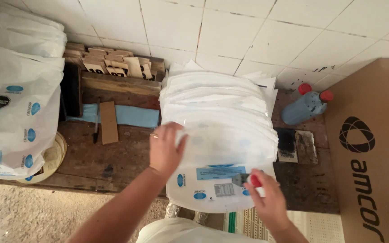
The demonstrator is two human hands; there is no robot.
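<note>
White tiled wall behind worn wooden tabletop (127, 157). Left hand (165, 150) flat, fingers spread, pinning top bag of white plastic bag stack (219, 112) steady. Right hand (269, 198) gripping red-handled stamp (247, 180) on bag's lower edge.

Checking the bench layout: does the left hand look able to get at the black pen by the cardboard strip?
Probably yes: the left hand rests on the white plastic bags, with only bare wooden bench between it and the black pen.
</note>
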